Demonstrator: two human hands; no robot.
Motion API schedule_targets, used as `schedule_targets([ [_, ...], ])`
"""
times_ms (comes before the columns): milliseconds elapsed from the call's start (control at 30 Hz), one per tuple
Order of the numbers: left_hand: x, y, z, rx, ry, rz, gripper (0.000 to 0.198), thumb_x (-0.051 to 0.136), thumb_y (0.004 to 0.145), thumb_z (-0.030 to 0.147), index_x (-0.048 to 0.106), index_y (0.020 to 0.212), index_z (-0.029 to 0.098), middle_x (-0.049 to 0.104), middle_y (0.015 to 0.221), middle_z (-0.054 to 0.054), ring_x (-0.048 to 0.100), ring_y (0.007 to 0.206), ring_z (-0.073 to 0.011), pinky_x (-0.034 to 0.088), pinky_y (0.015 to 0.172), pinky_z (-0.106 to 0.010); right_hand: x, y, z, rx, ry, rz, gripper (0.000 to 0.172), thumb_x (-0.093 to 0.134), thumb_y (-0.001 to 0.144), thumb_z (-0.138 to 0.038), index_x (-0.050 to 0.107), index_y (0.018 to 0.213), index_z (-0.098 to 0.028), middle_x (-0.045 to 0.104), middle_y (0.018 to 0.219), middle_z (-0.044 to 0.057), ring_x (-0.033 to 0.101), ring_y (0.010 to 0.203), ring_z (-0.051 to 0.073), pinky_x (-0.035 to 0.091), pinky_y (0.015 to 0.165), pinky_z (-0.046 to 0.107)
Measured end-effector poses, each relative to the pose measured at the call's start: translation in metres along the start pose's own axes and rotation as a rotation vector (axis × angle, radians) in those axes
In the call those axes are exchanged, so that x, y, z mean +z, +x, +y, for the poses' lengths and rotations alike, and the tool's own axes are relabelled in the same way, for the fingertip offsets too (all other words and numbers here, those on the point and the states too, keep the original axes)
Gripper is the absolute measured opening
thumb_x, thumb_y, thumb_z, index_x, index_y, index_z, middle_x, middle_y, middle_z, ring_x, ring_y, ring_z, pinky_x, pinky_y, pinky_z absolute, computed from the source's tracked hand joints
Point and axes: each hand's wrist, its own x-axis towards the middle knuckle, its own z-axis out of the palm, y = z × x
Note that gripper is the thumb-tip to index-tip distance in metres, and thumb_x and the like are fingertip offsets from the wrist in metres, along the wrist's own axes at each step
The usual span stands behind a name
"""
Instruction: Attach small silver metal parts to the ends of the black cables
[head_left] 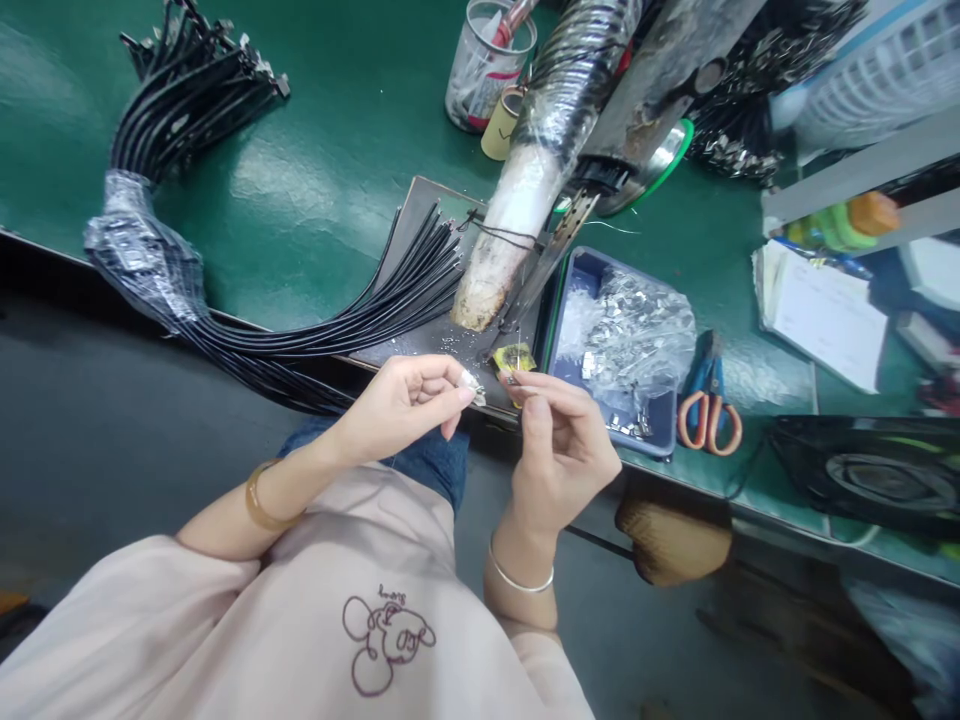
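My left hand is closed in a pinch around a small metal connector at its fingertips; a white wrapping covers one finger. To its right, my right hand is also closed, thumb against fingers, on what looks like a thin wire. Both hands are over the bench's front edge, their fingertips apart. Just behind the right fingertips lies a yellow pad with a dark stain. A fan of black cables ends on the grey board behind my left hand.
A wrapped tube hangs low over the board, beside a metal bracket. The blue tray holds bagged small metal parts. Orange-handled cutters, a notepad, a clear cup and bundled cable ends lie around.
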Motion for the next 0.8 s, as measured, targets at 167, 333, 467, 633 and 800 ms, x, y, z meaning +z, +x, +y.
schedule_targets([
  [167,0.001,0.0,-0.001,-0.011,0.005,0.013,0.02,0.067,0.085,0.028,0.059,0.072,0.015,0.056,0.055,0.004,0.049,0.05,-0.0069,0.04,0.054,-0.02,-0.001,0.006,0.001,0.074,0.071,-0.201,0.009,0.071,0.088,-0.016,0.075,0.087,-0.024,0.077,0.093,0.001,0.076,0.085,0.015,0.063,0.069,0.026],
  [333,-0.002,0.001,0.001,-0.015,0.035,-0.014,0.028,0.067,0.085,0.032,0.058,0.065,0.015,0.055,0.054,0.003,0.047,0.051,-0.0076,0.041,0.054,-0.021,0.002,0.007,0.004,0.026,0.103,-0.217,0.015,0.072,0.086,-0.013,0.077,0.089,-0.026,0.078,0.094,0.001,0.076,0.084,0.016,0.065,0.075,0.03],
  [467,-0.004,0.002,0.004,-0.029,0.066,-0.041,0.033,0.066,0.087,0.033,0.057,0.061,0.015,0.055,0.053,0.002,0.046,0.051,-0.0072,0.04,0.053,-0.021,-0.003,0.008,0.005,-0.048,0.061,-0.247,0.017,0.07,0.088,-0.012,0.077,0.093,-0.028,0.078,0.095,0.001,0.076,0.086,0.017,0.065,0.08,0.035],
  [633,-0.004,0.004,0.006,-0.075,0.071,-0.1,0.035,0.068,0.087,0.035,0.057,0.06,0.015,0.054,0.05,0.002,0.044,0.048,-0.0068,0.036,0.049,-0.02,-0.009,0.012,0.003,-0.113,-0.019,-0.304,0.019,0.069,0.087,-0.009,0.076,0.091,-0.026,0.079,0.097,0.001,0.075,0.088,0.017,0.064,0.081,0.034],
  [800,-0.005,0.004,0.006,-0.119,0.053,-0.135,0.034,0.068,0.086,0.036,0.059,0.061,0.014,0.054,0.05,0.002,0.044,0.048,-0.0064,0.033,0.048,-0.019,-0.007,0.011,0.004,-0.08,0.081,-0.306,0.016,0.069,0.086,-0.01,0.073,0.085,-0.025,0.077,0.095,0.001,0.076,0.087,0.016,0.065,0.079,0.031],
])
